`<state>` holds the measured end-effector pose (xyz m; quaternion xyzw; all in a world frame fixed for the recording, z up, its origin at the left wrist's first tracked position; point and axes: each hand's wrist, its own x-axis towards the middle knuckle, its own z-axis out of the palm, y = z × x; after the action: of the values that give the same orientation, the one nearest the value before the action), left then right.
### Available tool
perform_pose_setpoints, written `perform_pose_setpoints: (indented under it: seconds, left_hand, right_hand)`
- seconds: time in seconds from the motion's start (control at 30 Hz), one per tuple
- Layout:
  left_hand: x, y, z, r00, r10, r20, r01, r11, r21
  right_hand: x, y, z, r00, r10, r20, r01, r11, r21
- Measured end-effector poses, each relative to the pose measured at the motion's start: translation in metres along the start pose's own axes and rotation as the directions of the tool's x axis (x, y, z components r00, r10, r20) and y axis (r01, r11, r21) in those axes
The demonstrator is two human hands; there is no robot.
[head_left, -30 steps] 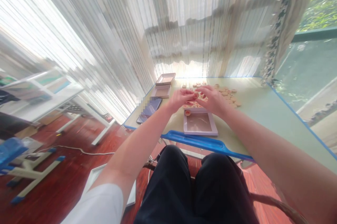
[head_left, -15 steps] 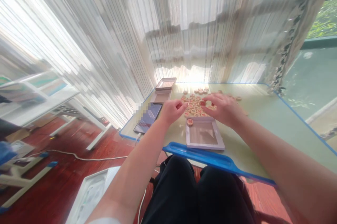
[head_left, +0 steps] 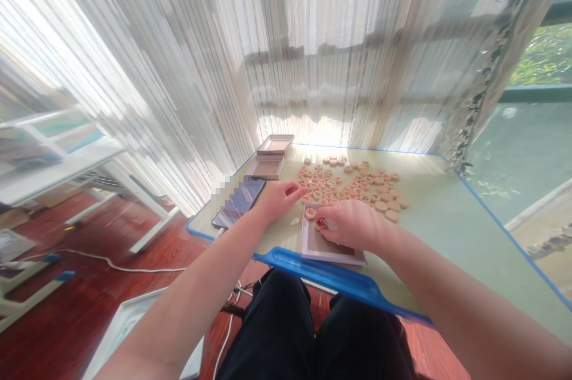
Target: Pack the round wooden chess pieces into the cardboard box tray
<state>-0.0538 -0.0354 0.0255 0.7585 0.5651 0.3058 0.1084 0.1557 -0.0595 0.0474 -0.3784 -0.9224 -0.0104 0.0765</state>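
Observation:
A shallow pale tray lies at the near edge of a green table. My right hand hovers over the tray, fingers pinched on a round wooden chess piece with red lettering. Another piece rests in the tray's far left corner. My left hand sits left of the tray, fingers curled round a red-marked piece. Several round wooden pieces lie scattered beyond both hands.
A phone lies at the table's left edge. Two more shallow trays sit at the far left by the curtain. The table has a blue front rim. A white shelf unit and cable stand on the red floor to the left.
My right hand came back from the scattered pieces to the tray with a piece. My left hand drew slightly nearer, holding a piece. The view tilted down a little.

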Motion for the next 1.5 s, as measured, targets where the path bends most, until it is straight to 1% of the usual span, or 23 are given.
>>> perform_pose_setpoints:
  seconds: [0.03, 0.07, 0.17, 0.23, 0.3, 0.5, 0.73, 1.0, 1.1, 1.23, 1.33, 1.5]
  left_hand:
    - [-0.002, -0.001, 0.001, 1.000, 0.005, -0.009, -0.005, 1.000, 0.000]
    - [-0.004, -0.002, 0.001, 1.000, 0.015, 0.005, -0.015, 1.000, -0.006]
    - [-0.009, -0.002, 0.001, 0.994, 0.050, 0.098, -0.047, 0.998, -0.035]
    - [-0.012, 0.000, 0.000, 0.986, 0.077, 0.150, -0.071, 0.997, -0.042]
    - [-0.013, 0.001, 0.001, 0.981, 0.103, 0.163, -0.095, 0.994, -0.056]
    - [-0.015, 0.002, 0.006, 0.982, 0.136, 0.129, -0.125, 0.988, -0.095]
    - [-0.016, 0.004, 0.007, 0.982, 0.150, 0.119, -0.137, 0.984, -0.114]
    - [-0.016, 0.002, 0.008, 0.979, 0.168, 0.117, -0.156, 0.982, -0.107]
    - [-0.016, 0.002, 0.008, 0.981, 0.163, 0.110, -0.153, 0.984, -0.090]
    - [-0.016, 0.002, 0.009, 0.979, 0.173, 0.107, -0.167, 0.984, -0.068]
    - [-0.016, 0.002, 0.009, 0.978, 0.180, 0.104, -0.176, 0.983, -0.045]
    - [-0.016, 0.003, 0.009, 0.978, 0.176, 0.114, -0.177, 0.984, 0.002]
  right_hand:
    - [0.000, 0.003, -0.001, 1.000, -0.014, 0.001, 0.014, 0.999, 0.042]
    - [0.000, 0.006, -0.002, 1.000, -0.027, 0.001, 0.027, 0.995, 0.091]
    - [0.001, 0.014, -0.003, 1.000, -0.022, 0.012, 0.019, 0.978, 0.207]
    - [0.001, 0.016, -0.003, 0.999, -0.015, 0.035, 0.006, 0.972, 0.234]
    - [0.001, 0.015, -0.002, 0.999, -0.024, 0.048, 0.011, 0.971, 0.238]
    - [0.001, 0.008, 0.004, 0.998, -0.056, -0.016, 0.058, 0.968, 0.243]
    - [0.003, 0.008, 0.014, 0.991, -0.093, -0.098, 0.111, 0.975, 0.195]
    - [0.003, 0.006, 0.017, 0.987, -0.097, -0.131, 0.122, 0.972, 0.201]
    - [0.002, 0.005, 0.014, 0.987, -0.079, -0.143, 0.108, 0.973, 0.203]
    - [0.002, 0.006, 0.011, 0.980, -0.006, -0.197, 0.038, 0.987, 0.157]
    - [0.003, 0.007, 0.013, 0.984, 0.010, -0.178, 0.010, 0.994, 0.112]
    - [0.003, 0.005, 0.014, 0.986, 0.044, -0.162, -0.026, 0.994, 0.109]
